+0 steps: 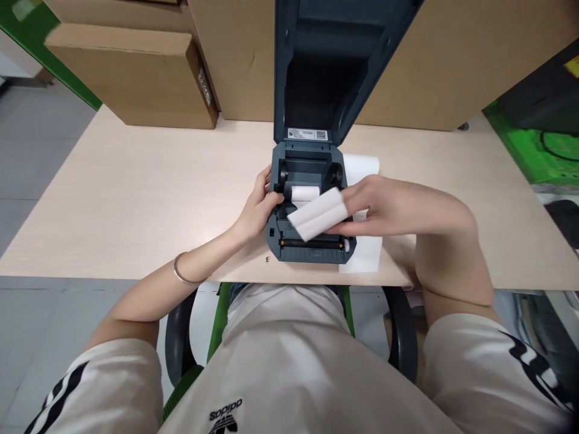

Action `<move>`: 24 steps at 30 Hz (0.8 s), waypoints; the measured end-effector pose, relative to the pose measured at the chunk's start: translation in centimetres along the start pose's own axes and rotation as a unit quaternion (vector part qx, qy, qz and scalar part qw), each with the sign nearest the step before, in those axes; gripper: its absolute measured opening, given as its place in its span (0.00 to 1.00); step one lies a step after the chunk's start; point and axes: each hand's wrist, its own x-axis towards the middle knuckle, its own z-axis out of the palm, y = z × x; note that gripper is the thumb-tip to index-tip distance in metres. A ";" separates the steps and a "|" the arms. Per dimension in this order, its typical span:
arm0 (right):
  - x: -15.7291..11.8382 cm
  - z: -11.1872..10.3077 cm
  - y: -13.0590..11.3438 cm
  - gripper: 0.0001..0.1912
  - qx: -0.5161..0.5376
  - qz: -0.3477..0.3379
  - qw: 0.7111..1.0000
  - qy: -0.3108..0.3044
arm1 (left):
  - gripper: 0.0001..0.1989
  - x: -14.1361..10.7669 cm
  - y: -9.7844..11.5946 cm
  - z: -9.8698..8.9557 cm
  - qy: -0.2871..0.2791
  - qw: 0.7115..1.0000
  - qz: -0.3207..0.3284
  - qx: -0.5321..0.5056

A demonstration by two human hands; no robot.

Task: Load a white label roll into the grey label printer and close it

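A dark grey label printer (312, 256) stands on the table with its lid (284, 72) raised. Inside it lies a small white roll (304, 193) between two black holders. My left hand (262, 202) grips the printer's left side, thumb over the inner edge and fingers along the outside. Over the printer's open front, my right hand (366, 208) pinches a white folded strip (318, 214), which hides part of the inside. A white sheet (371, 253) lies beneath and to the right of the printer.
Pale wooden table (136, 199) with its front edge close to my body. A cardboard box (131, 78) stands at the back left, and large cardboard (443, 66) rises behind the printer. Dark equipment (543, 96) and a green surface (520, 150) are at the right.
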 end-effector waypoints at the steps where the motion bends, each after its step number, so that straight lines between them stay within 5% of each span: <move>1: -0.3 0.3 -0.4 0.16 -0.012 -0.004 1.000 -0.014 | 0.40 0.0 0.2 0.0 0.000 1.000 -0.010 -0.002; 10: -1.9 4.0 -3.4 0.19 -0.247 -0.026 0.969 -0.008 | 0.40 0.0 1.4 0.3 0.011 0.998 -0.066 -0.017; 24: -1.8 4.8 -3.5 0.20 -0.309 -0.068 0.949 -0.005 | 0.39 0.0 1.6 0.5 0.017 0.997 -0.070 -0.013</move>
